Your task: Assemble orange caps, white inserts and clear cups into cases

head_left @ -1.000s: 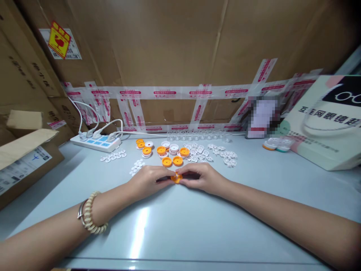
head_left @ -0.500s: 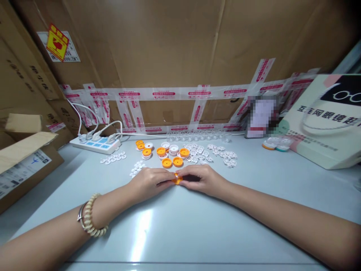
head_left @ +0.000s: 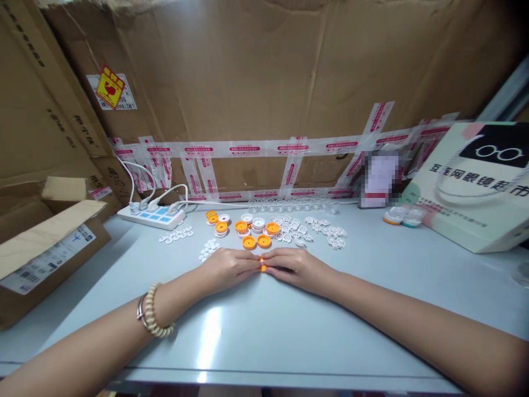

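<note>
Between my fingertips is a small round orange plastic cap (head_left: 263,266), mostly covered by the fingers. My left hand (head_left: 229,269) pinches it from the left and my right hand (head_left: 295,267) from the right, both low over the table. Just beyond the hands lie two orange caps, one to the left (head_left: 249,242) and one to the right (head_left: 264,241). More orange and white caps (head_left: 222,227) stand behind them, some stacked. White lattice-like pieces (head_left: 289,229) are spread to the right of these, and small white discs (head_left: 209,249) lie beyond my left hand.
A white power strip (head_left: 151,215) with plugged-in cables sits at the back left, near an open cardboard box (head_left: 49,253). Clear round pieces (head_left: 289,206) line the back. A phone (head_left: 378,179) leans there. At right stand two clear-topped pieces (head_left: 403,216) and a paper bag (head_left: 475,193).
The view has tilted and shifted a little, so the scene sits slightly lower and the table's front edge shows. Both hands have closed in around the orange cap, which is now more covered.
</note>
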Demonstrator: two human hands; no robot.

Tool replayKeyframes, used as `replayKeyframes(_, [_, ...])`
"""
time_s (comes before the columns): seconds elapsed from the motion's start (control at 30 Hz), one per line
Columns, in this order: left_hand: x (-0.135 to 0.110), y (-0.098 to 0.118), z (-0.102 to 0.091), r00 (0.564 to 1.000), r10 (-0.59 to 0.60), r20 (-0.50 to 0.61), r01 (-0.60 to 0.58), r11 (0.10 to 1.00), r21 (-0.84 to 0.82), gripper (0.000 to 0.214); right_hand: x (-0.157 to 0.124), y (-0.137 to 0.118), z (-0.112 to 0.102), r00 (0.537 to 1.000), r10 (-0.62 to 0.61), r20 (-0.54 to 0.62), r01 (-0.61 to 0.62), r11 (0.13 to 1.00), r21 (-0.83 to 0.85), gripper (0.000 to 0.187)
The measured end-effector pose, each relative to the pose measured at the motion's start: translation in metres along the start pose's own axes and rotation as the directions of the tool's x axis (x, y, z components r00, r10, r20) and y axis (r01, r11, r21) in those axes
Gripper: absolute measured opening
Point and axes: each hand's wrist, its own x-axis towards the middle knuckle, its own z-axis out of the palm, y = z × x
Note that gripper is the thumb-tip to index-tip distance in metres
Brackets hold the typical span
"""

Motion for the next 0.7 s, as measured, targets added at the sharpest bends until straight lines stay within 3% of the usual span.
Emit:
replayKeyframes(0.27, [0.001, 0.006, -0.003, 0.999, -0.016, 0.038, 0.015, 1.0, 0.024, 0.025, 0.001, -0.003, 0.0, 1.0, 0.0, 0.021, 0.001, 0.999, -0.033, 0.019])
replayKeyframes(0.4, [0.004, -0.005, -0.022, 0.998, -0.031, -0.049, 0.029, 0.999, -0.043, 0.022, 0.0, -0.003, 0.0, 0.999, 0.043, 0.02, -0.043, 0.999, -0.017, 0.018])
replayKeyframes(0.47, [0.003, -0.018, -0.039, 0.984, -0.145, -0.1, 0.138, 0.987, -0.076, 0.021, 0.0, -0.003, 0.0, 0.997, 0.071, 0.011, -0.071, 0.997, -0.008, 0.017])
replayKeyframes(0.53, [0.0, -0.033, -0.054, 0.941, -0.337, -0.029, 0.336, 0.94, -0.054, 0.019, 0.0, -0.004, -0.001, 0.995, 0.095, 0.003, -0.095, 0.995, 0.01, 0.016])
replayKeyframes(0.6, [-0.006, -0.047, -0.065, 0.852, -0.518, 0.074, 0.518, 0.855, 0.019, 0.017, 0.0, -0.004, -0.001, 0.992, 0.127, 0.006, -0.128, 0.992, 0.025, 0.015])
replayKeyframes(0.7, [-0.014, -0.063, -0.068, 0.774, -0.617, 0.142, 0.617, 0.786, 0.049, 0.015, 0.0, -0.003, -0.002, 0.981, 0.195, 0.023, -0.195, 0.98, 0.035, 0.014])
